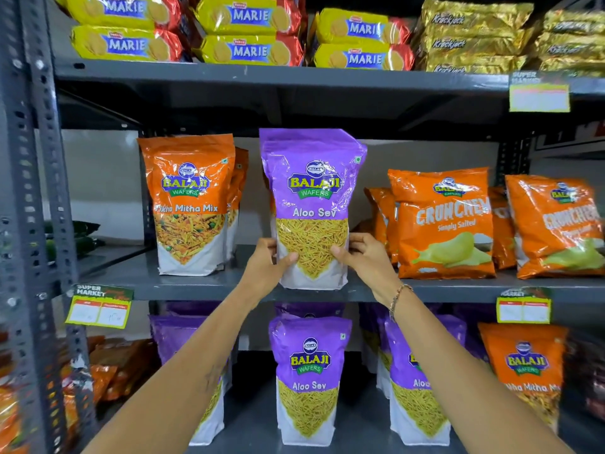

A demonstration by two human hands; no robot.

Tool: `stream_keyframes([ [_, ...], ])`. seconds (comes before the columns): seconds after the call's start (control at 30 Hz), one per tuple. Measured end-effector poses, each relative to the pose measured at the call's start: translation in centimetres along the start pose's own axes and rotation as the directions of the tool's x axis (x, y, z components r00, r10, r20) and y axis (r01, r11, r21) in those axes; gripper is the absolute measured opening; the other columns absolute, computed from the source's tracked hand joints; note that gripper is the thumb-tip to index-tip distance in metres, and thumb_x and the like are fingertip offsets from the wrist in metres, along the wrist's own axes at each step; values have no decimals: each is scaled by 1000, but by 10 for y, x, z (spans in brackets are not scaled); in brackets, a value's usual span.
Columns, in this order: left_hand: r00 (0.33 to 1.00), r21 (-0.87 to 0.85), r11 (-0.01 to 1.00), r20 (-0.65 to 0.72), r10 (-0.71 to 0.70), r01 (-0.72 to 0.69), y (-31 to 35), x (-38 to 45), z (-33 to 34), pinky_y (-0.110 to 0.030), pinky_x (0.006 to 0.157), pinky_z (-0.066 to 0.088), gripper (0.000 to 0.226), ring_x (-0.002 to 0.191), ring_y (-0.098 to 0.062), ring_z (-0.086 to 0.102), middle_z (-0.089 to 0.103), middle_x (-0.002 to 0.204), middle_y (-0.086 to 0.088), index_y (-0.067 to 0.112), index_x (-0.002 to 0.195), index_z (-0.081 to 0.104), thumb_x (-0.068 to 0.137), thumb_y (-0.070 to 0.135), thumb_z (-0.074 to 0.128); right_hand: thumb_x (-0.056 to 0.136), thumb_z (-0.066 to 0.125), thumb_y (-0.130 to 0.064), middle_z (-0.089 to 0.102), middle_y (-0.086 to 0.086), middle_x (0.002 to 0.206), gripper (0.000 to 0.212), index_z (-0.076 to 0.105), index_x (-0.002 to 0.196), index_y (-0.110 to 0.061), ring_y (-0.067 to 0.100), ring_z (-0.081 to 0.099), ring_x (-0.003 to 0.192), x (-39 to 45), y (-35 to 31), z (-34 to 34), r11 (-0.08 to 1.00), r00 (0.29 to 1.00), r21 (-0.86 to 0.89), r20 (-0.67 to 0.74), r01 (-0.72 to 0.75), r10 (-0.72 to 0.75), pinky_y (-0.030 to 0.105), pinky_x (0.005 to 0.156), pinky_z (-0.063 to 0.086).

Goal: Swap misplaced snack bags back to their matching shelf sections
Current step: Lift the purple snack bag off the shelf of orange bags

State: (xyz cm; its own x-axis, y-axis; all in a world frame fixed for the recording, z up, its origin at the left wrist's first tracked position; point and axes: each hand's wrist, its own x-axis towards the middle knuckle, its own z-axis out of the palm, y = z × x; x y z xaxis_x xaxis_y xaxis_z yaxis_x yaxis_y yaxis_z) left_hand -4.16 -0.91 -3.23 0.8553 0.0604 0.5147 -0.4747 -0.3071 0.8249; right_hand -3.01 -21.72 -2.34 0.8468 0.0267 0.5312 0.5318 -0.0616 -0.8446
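Both your arms reach up and forward to the middle shelf (196,283). Your left hand (266,267) grips the left edge of the purple Aloo Sev bag (312,204), thumb on the front, fingers curled behind. Your right hand (361,257) grips the right edge the same way, and a bracelet (399,296) sits on that wrist. The bag stands upright at the near edge of the shelf, between the orange Mitha Mix bag (190,204) on the left and the orange Crunchex bags (443,224) on the right. I cannot tell if its bottom touches the shelf. On the shelf below, more purple bags (309,378) stand in a row, with one orange bag (527,371) at the far right.
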Motion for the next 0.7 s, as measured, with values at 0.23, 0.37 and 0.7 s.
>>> stream_keyframes([
  [0.23,996,-131,989,46,79,-73,7,-50,9,-37,97,47,73,111,-18,59,59,124,-6,13,134,35,74,19,75,66,83,-18,71,-1,96,40,58,97,-21,2,69,81,-68,-18,-24,997,995,48,-77,68,-64,15,66,53],
  [0.37,978,-159,983,167,124,-97,-3,-85,18,-28,87,53,52,99,-8,67,71,104,15,40,113,52,70,26,77,67,81,-9,70,-6,93,39,58,95,-23,-1,69,78,-112,-13,-38,997,989,16,-127,77,-75,14,66,52],
  [0.7,938,-96,995,344,25,9,-43,-155,107,-11,82,46,46,94,4,61,64,103,8,34,105,50,73,15,76,68,79,-1,68,-6,97,43,57,96,-25,1,68,79,-188,58,-114,992,985,-39,-132,-119,113,14,67,53],
])
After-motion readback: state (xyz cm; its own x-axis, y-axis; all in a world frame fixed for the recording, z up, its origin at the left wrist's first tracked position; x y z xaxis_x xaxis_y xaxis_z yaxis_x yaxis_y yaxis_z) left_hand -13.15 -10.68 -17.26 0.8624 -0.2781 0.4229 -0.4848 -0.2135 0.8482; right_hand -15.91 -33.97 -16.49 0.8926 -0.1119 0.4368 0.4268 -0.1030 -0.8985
